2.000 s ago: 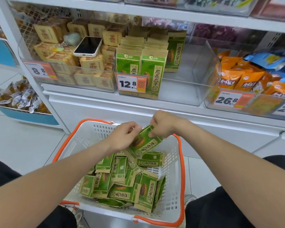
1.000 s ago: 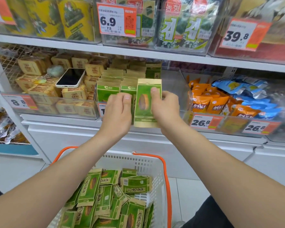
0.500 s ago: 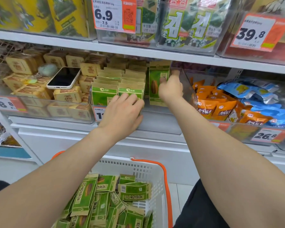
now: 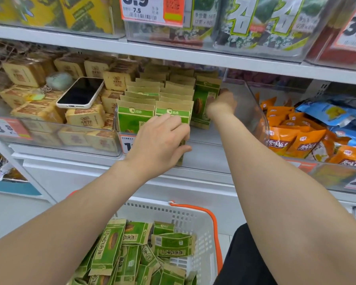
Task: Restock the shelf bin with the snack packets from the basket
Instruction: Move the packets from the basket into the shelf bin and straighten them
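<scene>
A clear shelf bin holds two rows of upright green-and-tan snack packets. My right hand reaches deep into the bin's bare right side and grips one more green packet, upright next to the rows; the hand is blurred. My left hand is at the bin's front. Its fingers curl over the front packet of the right row, with the thumb below. Under my arms, a white basket with orange handles holds several loose green packets.
A phone lies on tan boxed snacks in the bin to the left. Orange and blue bags fill the bin to the right. The shelf above carries seaweed packs and price tags, leaving a low opening over the bin.
My right hand has pushed the green packet further back into the bin and stood it beside the rows. My left hand has stayed on the front packets. The view has moved closer.
</scene>
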The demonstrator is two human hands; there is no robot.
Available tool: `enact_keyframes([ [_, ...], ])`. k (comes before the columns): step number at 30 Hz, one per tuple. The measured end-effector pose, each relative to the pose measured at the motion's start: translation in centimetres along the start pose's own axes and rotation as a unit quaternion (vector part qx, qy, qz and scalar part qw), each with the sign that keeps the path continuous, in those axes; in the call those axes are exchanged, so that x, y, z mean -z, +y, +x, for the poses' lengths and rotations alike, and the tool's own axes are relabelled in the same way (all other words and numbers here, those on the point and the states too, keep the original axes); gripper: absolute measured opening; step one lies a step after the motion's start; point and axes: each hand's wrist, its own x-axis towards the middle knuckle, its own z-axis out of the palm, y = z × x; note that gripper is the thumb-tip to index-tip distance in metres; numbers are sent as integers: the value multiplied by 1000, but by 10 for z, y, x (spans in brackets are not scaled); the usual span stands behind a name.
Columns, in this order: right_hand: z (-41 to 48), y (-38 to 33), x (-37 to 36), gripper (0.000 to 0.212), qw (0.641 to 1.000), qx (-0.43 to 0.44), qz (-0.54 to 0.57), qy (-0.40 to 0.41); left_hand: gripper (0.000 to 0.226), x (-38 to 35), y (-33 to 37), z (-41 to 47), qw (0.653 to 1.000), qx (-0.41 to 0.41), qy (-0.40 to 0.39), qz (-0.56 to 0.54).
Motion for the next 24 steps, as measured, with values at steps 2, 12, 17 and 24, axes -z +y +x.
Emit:
enact_keyframes([
  [2, 0, -3, -1, 29, 999, -9, 29, 14, 30, -1, 1, 0, 1000, 6, 2, -4],
  [12, -25, 6, 16, 47, 983, 60, -89, -152, 30, -4, 6, -6, 1000, 19, 16, -9],
  [17, -50, 13, 38, 51, 962, 100, -157, -198, 20, 0, 14, -13, 999, 29, 21, -29],
  [24, -111, 16, 64, 32, 943, 295, -148, -47, 17, -7, 17, -61, 997, -13, 10, 70],
])
